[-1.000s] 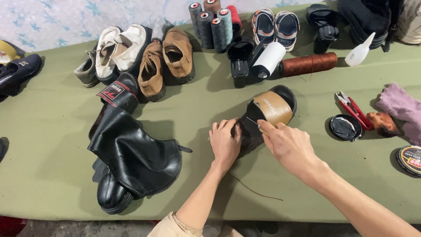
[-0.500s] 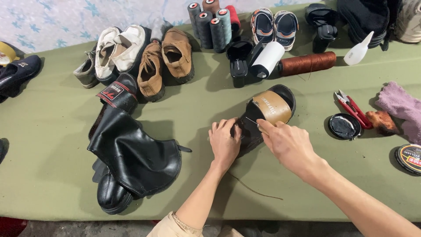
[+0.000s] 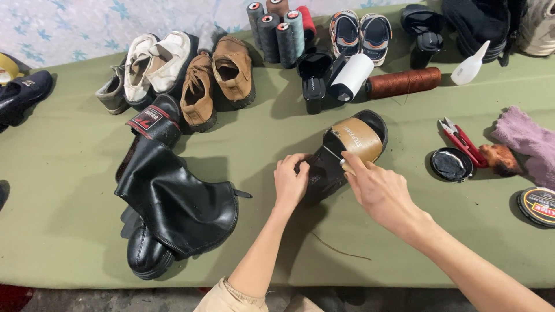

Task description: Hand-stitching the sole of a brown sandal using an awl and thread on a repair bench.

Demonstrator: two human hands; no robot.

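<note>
A black slide sandal with a tan strap (image 3: 352, 144) lies on the green table (image 3: 69, 190) in the middle. My left hand (image 3: 291, 184) grips the sandal's near end. My right hand (image 3: 376, 188) rests on its right side, thumb and fingers pinched on a small light object by the tan strap; a thin thread runs across the sole there. What the pinched object is I cannot tell.
Black leather boots (image 3: 167, 202) lie at the left. Brown loafers (image 3: 217, 81), pale shoes (image 3: 150, 66), thread cones (image 3: 277, 32), a brown thread spool (image 3: 402, 82), red snips (image 3: 462, 141), polish tins (image 3: 451, 164), a purple cloth (image 3: 526, 141) and a loose thread (image 3: 341, 248) surround the sandal.
My right hand has shifted slightly along the sandal's strap edge. The left hand keeps its hold on the sandal.
</note>
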